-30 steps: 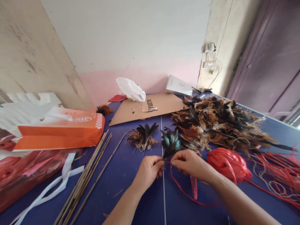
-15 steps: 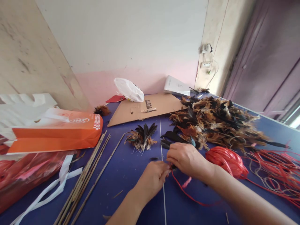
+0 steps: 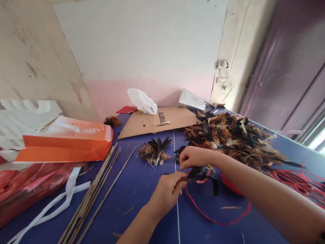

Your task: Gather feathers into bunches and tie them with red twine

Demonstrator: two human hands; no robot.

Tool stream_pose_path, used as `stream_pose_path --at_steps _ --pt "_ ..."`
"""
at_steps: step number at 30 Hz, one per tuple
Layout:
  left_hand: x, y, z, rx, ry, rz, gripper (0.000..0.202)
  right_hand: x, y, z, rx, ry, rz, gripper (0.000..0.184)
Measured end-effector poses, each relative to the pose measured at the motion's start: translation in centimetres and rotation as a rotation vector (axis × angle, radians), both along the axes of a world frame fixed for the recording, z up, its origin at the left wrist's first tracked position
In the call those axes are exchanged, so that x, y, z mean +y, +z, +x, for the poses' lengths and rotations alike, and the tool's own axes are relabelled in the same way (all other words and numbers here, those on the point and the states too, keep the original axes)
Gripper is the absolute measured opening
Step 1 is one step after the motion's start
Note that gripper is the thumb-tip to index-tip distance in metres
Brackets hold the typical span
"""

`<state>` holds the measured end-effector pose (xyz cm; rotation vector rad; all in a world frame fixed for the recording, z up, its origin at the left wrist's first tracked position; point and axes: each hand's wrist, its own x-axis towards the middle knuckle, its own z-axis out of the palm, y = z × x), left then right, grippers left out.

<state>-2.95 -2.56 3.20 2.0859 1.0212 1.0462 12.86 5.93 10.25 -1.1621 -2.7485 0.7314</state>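
My left hand is closed, pinching the base of a few dark feathers, whose tips point right and bend downward. Just above it, my right hand is curled with its fingertips close together; what they hold, if anything, is hidden. A red plastic string runs from beside the left fingers and loops across the table. Partly behind my right forearm lies a ball of the red string. Left of the hands sits a small bunch of black and brown feathers.
A large heap of brown and black feathers covers the right side of the blue table. Thin sticks lie at left beside an orange paper bag. Flattened cardboard, a white plastic bag and a white box are behind.
My right hand has shifted and turned above the left, and the dark feathers now show between and right of the hands. My right forearm covers more of the red ball. The view has tilted slightly.
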Motion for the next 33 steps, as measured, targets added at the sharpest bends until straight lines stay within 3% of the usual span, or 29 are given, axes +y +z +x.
stream_pose_path --at_steps 3,5,7,9,12,15,17,19,24,27,30,33 --pt "0.5 -0.2 -0.1 -0.186 0.064 -0.172 0.016 -1.5 1.2 -0.4 0.109 -0.118 0.371 0.014" --pt "1.1 -0.3 -0.3 -0.344 0.125 -0.305 0.014 -3.9 2.1 -0.3 0.364 -0.190 0.641 0.014" --pt "1.6 -0.3 -0.5 -0.490 0.159 -0.407 0.015 -6.5 2.2 0.1 0.646 -0.271 0.696 0.014" --pt "1.8 -0.2 -0.6 -0.611 0.157 -0.483 0.016 -8.4 1.1 0.5 0.728 -0.391 0.508 0.012" --pt "1.8 0.0 -0.5 -0.742 0.112 -0.590 0.017 -8.7 -2.6 0.2 0.696 -0.510 0.007 0.024" --pt "1.6 -0.1 -0.3 -0.833 0.069 -0.658 0.018 -7.2 -6.4 -0.7 0.824 -0.460 -0.189 0.049" --pt "1.6 -0.1 -0.2 -0.884 0.037 -0.683 0.017 -6.3 -7.9 -1.2 0.891 -0.374 -0.254 0.055" --pt "1.7 -0.1 -0.4 -0.934 0.002 -0.699 0.015 -6.1 -8.4 -1.4 0.839 -0.317 -0.217 0.052" --pt "2.1 0.1 -1.2 -1.080 -0.055 -0.745 0.009 -6.7 -7.8 -0.1 0.355 -0.244 -0.074 0.016" --pt "2.3 0.1 -1.6 -1.120 -0.066 -0.757 0.009 -6.9 -6.8 1.7 0.151 -0.251 -0.077 0.021" --pt "2.3 0.1 -1.6 -1.128 -0.073 -0.766 0.009 -6.6 -5.5 4.0 -0.105 -0.503 0.113 0.031" --pt "2.2 0.1 -1.5 -1.122 -0.071 -0.782 0.009 -6.3 -4.6 5.4 -0.234 -0.708 0.278 0.026"
